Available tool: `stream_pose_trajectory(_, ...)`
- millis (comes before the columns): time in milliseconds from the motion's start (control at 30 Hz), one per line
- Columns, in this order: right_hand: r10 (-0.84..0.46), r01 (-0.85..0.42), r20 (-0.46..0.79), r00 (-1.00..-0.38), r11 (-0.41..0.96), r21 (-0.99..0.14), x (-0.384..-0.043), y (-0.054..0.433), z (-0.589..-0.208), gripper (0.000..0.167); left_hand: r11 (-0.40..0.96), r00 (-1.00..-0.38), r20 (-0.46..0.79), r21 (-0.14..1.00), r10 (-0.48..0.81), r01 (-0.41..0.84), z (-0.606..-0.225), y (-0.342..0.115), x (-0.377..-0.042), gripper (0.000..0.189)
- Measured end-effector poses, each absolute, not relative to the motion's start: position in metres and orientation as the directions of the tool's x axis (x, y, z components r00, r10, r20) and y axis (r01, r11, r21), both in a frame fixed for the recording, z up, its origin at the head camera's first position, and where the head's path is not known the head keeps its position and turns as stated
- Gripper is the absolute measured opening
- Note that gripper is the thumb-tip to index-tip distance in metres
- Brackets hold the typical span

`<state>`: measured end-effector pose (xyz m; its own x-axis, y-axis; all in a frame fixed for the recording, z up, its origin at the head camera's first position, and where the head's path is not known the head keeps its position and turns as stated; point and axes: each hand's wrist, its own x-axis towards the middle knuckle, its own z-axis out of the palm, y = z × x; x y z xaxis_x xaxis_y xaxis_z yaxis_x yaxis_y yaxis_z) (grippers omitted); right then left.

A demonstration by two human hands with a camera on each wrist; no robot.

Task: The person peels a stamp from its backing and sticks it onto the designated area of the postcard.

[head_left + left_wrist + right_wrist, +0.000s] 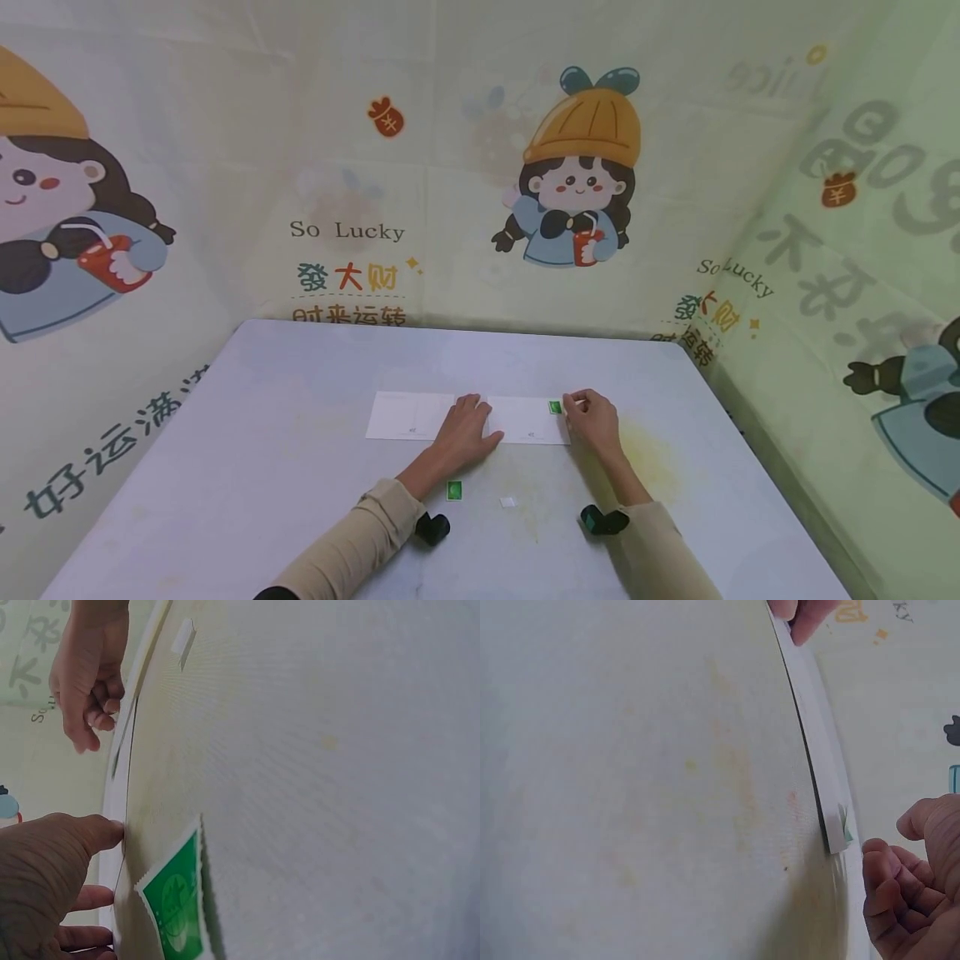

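Observation:
Two white envelopes lie side by side on the table, the right envelope (525, 421) and the left envelope (401, 415). Where they meet, my left hand (465, 432) rests with fingers spread, its thumb on the right envelope. A green stamp (555, 407) sits at that envelope's upper right corner; from the right wrist side, an edge of this stamp (846, 826) stands slightly raised. Just beside it is my right hand (595, 421), fingers loosely bent, thumb apart, nothing visible between them (911, 892). Another green stamp (454, 491) lies nearer, by the left wrist (176, 900).
A small white paper piece (507, 502) lies on the white table (315, 517) between the forearms. Black wrist straps (432, 528) show at the cuffs. Behind the table's far edge hangs a printed cloth (465, 183) with cartoon figures, which continues along both sides.

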<state>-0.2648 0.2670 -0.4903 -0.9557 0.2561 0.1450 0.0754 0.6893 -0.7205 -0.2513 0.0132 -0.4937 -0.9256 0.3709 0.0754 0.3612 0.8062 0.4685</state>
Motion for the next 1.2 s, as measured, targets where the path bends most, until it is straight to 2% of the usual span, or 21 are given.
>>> stream_pose_trajectory(400,0.07,-0.075,0.216,-0.974,0.801,-0.594,-0.246,0.259,-0.485,0.032,0.804,-0.924,0.104,0.464,0.368,0.373,-0.495,0.014,-0.251,0.056)
stream_pose_trajectory(567,0.032,-0.092,0.209,-0.977,0.824,-0.559,-0.239,0.254,-0.483,0.038,0.804,-0.92,0.116,0.455,0.374,0.384,-0.497,0.015,-0.251,0.054)
stream_pose_trajectory(867,-0.003,-0.075,0.166,-0.986,0.901,-0.428,-0.235,0.248,-0.483,0.055,0.809,-0.92,0.109,0.446,0.377,0.384,-0.497,0.014,-0.25,0.056)
stream_pose_trajectory(1200,-0.126,-0.167,0.146,-0.981,0.935,-0.313,-0.234,0.25,-0.485,0.068,0.807,-0.919,0.114,0.446,0.378,0.388,-0.498,0.014,-0.251,0.055)
